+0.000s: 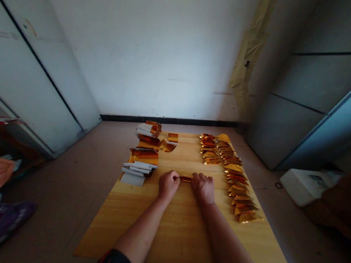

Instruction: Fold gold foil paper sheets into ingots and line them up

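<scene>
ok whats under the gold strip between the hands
Only the wooden board shows around the gold foil strip held by the left hand and right hand. What lies directly beneath is hidden by the strip and hands.

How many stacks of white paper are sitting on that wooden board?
2. One stands at the far end of the wooden board, on its left side; the other is nearer, just beyond the person's left hand. Others could be hidden under the gold foil.
</scene>
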